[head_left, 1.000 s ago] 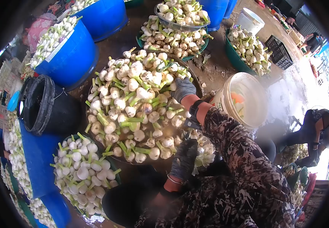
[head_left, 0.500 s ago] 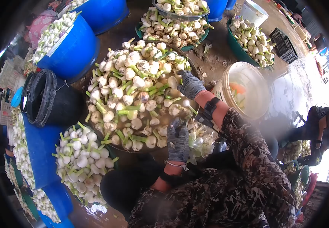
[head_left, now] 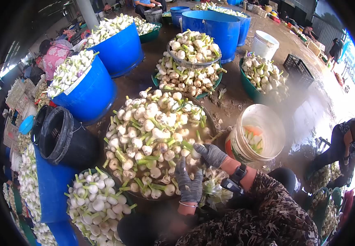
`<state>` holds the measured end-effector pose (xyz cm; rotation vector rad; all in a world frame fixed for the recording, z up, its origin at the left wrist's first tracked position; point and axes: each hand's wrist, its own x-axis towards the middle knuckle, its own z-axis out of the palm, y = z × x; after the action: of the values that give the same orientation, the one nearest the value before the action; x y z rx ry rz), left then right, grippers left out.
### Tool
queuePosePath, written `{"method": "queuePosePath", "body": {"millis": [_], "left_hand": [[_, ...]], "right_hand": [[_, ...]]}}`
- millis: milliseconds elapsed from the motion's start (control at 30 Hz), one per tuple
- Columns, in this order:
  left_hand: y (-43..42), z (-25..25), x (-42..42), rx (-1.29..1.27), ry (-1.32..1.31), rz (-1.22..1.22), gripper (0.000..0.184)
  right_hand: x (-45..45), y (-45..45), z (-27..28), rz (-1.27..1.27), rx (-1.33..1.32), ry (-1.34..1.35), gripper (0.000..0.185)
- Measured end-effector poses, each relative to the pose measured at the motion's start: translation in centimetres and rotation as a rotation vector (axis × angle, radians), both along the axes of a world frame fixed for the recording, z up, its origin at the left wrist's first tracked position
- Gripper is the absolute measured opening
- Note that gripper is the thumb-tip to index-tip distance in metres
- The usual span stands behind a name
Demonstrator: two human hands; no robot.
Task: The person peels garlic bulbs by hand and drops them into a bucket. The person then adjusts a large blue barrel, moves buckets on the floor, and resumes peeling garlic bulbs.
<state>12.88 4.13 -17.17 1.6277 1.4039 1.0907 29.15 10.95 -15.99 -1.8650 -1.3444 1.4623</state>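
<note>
A wide round basin (head_left: 207,110) in front of me holds brown water and a heap of garlic bulbs (head_left: 153,133) with short green stalks. Both hands wear grey gloves at the basin's near right side. My right hand (head_left: 211,155) is closed on a garlic bulb (head_left: 195,154), its green stalk pointing left. My left hand (head_left: 189,182) is just below, palm side partly hidden, fingers stretched toward the bulbs and thumb apart. I see nothing in it. Pale stripped leaves (head_left: 216,189) lie beside the hands at the rim.
A white bucket (head_left: 231,141) with orange and green bits inside stands to the right. Black buckets (head_left: 54,137) and blue tubs (head_left: 91,92) of garlic are at left. Cleaner bulbs (head_left: 97,205) are heaped at lower left. A black crate (head_left: 298,70) and other people are farther off.
The view has tilted up, showing more of the far floor. My right hand has drawn in from the basin's right side toward my left hand and now holds a bulb.
</note>
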Motion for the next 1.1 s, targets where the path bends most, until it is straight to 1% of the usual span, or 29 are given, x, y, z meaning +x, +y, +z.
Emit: {"method": "queuePosePath", "body": {"millis": [33, 100, 167, 233, 267, 300, 333, 367, 400, 433, 467, 500, 533, 567, 633, 667, 733, 767, 833, 867, 900, 933, 967, 1033, 1067, 1100], "left_hand": [[-0.1, 0.3, 0.2, 0.137, 0.171, -0.062, 0.059], [-0.7, 1.0, 1.0, -0.093, -0.259, -0.141, 0.053], [-0.7, 1.4, 0.9, -0.146, -0.390, -0.208, 0.049], [-0.8, 3.0, 0.8, -0.312, -0.559, -0.265, 0.045], [-1.3, 3.4, 1.1, -0.353, -0.686, -0.230, 0.044], [-1.5, 2.8, 1.2, -0.366, -0.755, -0.233, 0.045], [-1.5, 2.1, 1.2, -0.370, -0.764, -0.247, 0.046], [-1.5, 1.5, 1.2, -0.370, -0.774, -0.263, 0.048], [-1.7, 1.4, 1.4, -0.393, -0.801, -0.243, 0.045], [-1.8, 1.4, 1.5, -0.393, -0.797, -0.250, 0.045], [-2.0, 1.3, 1.5, -0.413, -0.750, -0.219, 0.043], [-2.1, 1.2, 1.6, -0.433, -0.701, -0.188, 0.041], [-2.2, 1.1, 1.8, -0.386, -0.651, -0.173, 0.039], [-2.2, 1.0, 1.9, -0.386, -0.641, -0.175, 0.039], [-2.5, 1.2, 2.1, -0.391, -0.579, -0.180, 0.042], [-2.6, 0.7, 2.0, -0.397, -0.570, -0.187, 0.042], [-2.7, -0.1, 1.9, -0.246, -0.395, -0.195, 0.043], [-2.6, -0.5, 1.8, -0.251, -0.396, -0.200, 0.043], [-2.3, 0.8, 1.8, -0.265, -0.307, -0.260, 0.045], [-2.9, 1.7, 1.9, -0.292, -0.372, -0.252, 0.047], [-3.0, 1.7, 1.8, -0.291, -0.370, -0.255, 0.047], [-3.0, 1.6, 1.8, -0.313, -0.520, -0.300, 0.046], [-3.1, 1.6, 1.8, -0.334, -0.670, -0.345, 0.045], [-3.1, 1.8, 1.6, -0.346, -0.687, -0.338, 0.045], [-3.0, 1.8, 1.4, -0.456, -0.876, -0.355, 0.046], [-2.9, 1.8, 1.1, -0.564, -1.067, -0.370, 0.048]], "right_hand": [[-0.1, -1.8, 0.9, 0.016, -0.077, 0.077, 0.078], [-0.9, -5.1, 3.1, -0.039, 0.045, 0.105, 0.077], [-0.4, -7.1, 4.1, -0.104, -0.003, 0.180, 0.075], [1.0, -8.5, 5.3, -0.171, -0.023, 0.288, 0.072], [1.6, -9.1, 6.1, -0.201, 0.026, 0.258, 0.066], [2.0, -9.8, 6.4, -0.227, 0.078, 0.226, 0.061], [2.3, -10.3, 5.8, -0.249, 0.316, 0.114, 0.042], [2.8, -10.9, 5.3, -0.214, 0.544, -0.043, 0.025], [2.8, -11.3, 5.5, -0.215, 0.654, -0.074, 0.021], [2.6, -11.5, 5.7, -0.216, 0.764, -0.104, 0.017], [2.5, -11.7, 6.1, -0.224, 0.765, -0.101, 0.017], [2.3, -11.8, 6.5, -0.170, 0.789, -0.237, 0.015], [2.1, -11.8, 6.6, -0.114, 0.812, -0.372, 0.013], [2.0, -11.7, 6.2, -0.122, 0.812, -0.364, 0.013], [1.5, -11.7, 4.8, -0.079, 0.904, -0.461, 0.012], [1.2, -11.8, 4.4, -0.097, 0.886, -0.523, 0.009], [0.9, -11.8, 4.1, -0.099, 0.881, -0.569, 0.010], [1.0, -11.8, 4.0, -0.087, 0.883, -0.617, 0.011], [1.4, -11.6, 3.7, -0.093, 0.902, -0.628, 0.011], [1.6, -11.6, 3.7, -0.130, 0.898, -0.538, 0.009], [1.9, -11.4, 3.7, -0.165, 0.893, -0.446, 0.007], [2.2, -11.3, 3.4, -0.233, 0.859, -0.344, 0.006], [2.9, -11.1, 3.1, -0.237, 0.860, -0.344, 0.006], [4.9, -10.6, 2.5, -0.374, 0.721, -0.319, 0.009], [6.4, -10.2, 0.8, -0.351, 0.729, -0.450, 0.011], [6.8, -10.6, 0.9, -0.352, 0.733, -0.449, 0.011]]}}
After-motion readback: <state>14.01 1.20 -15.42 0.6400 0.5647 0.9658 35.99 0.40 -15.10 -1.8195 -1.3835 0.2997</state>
